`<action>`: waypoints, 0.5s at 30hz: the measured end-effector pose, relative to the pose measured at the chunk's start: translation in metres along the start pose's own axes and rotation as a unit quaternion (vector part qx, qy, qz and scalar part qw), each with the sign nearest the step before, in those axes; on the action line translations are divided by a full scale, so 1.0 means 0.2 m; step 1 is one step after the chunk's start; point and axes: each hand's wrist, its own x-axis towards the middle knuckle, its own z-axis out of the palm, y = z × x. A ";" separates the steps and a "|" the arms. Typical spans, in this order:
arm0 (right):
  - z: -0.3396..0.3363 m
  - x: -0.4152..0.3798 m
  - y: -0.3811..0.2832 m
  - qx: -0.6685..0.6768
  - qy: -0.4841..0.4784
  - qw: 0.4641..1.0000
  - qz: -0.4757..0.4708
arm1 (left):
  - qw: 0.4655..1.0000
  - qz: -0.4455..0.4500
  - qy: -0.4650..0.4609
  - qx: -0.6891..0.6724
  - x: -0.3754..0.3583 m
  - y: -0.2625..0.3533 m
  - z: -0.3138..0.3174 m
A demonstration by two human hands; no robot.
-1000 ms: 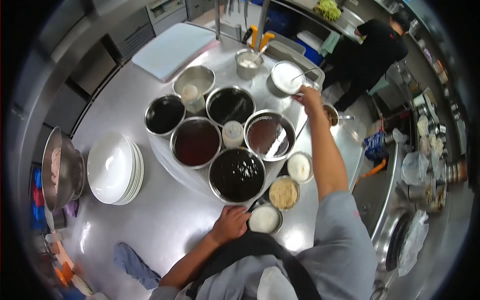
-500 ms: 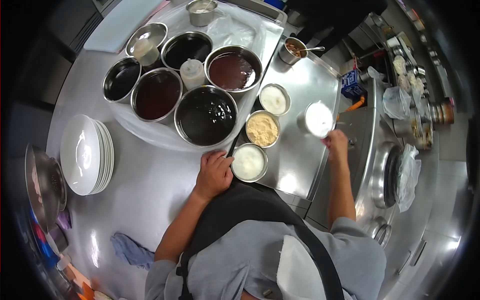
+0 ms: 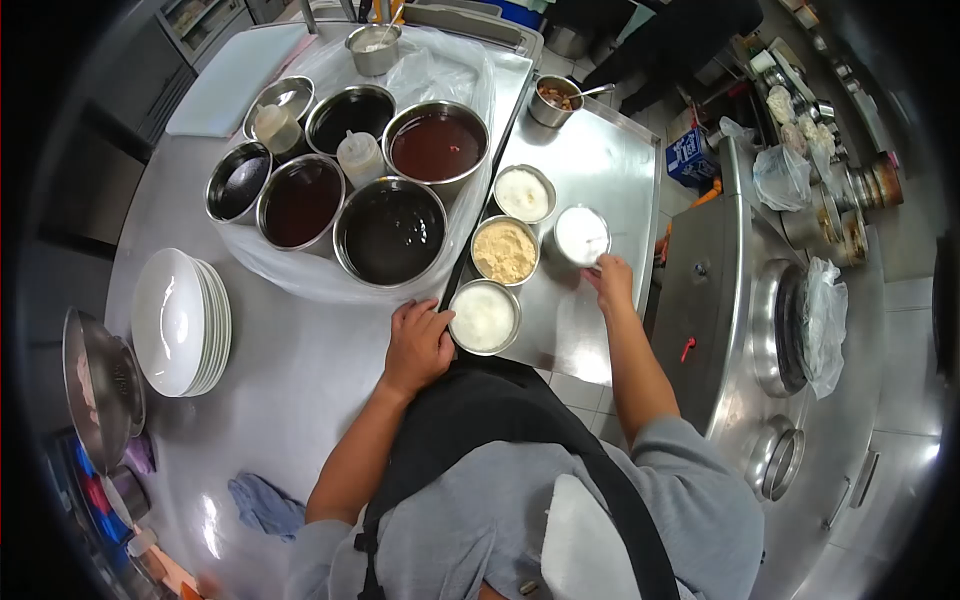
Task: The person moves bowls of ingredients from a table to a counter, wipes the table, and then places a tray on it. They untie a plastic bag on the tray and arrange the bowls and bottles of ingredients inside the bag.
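My right hand (image 3: 612, 280) pinches the near rim of a metal cup of white powder (image 3: 581, 236) over the steel side table. To its left, three metal cups stand in a column: one with white content (image 3: 523, 193), one with tan powder (image 3: 504, 250) and one with white granules (image 3: 484, 317). My left hand (image 3: 415, 345) rests on the table edge beside the nearest cup, fingers slightly bent and holding nothing visible. Beyond it stands a round pot of dark liquid (image 3: 390, 231), next to a pot of reddish-brown liquid (image 3: 436, 143).
More pots and squeeze bottles (image 3: 360, 158) stand on clear plastic. White plates (image 3: 170, 322) are stacked at left, near a metal pan (image 3: 98, 390) and a blue cloth (image 3: 264, 506). A pot with a spoon (image 3: 553, 103) is at the back; a person in dark clothes (image 3: 680, 50) stands beyond.
My right hand and the cup of white powder have moved left, closer to the column of cups. My left hand stays at the table edge. The whole view has shifted slightly.
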 end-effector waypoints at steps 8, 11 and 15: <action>0.40 0.50 -0.25 -0.021 -0.002 1.000 -0.016 | 1.000 -0.022 -0.013 0.000 0.01 0.03 -0.02; 0.52 0.60 -0.33 -0.060 -0.033 0.998 -0.008 | 0.999 -0.034 -0.020 -0.003 0.02 0.03 -0.02; 0.64 0.71 -0.36 -0.087 -0.087 0.992 -0.021 | 0.999 -0.039 -0.022 -0.004 0.03 0.02 -0.02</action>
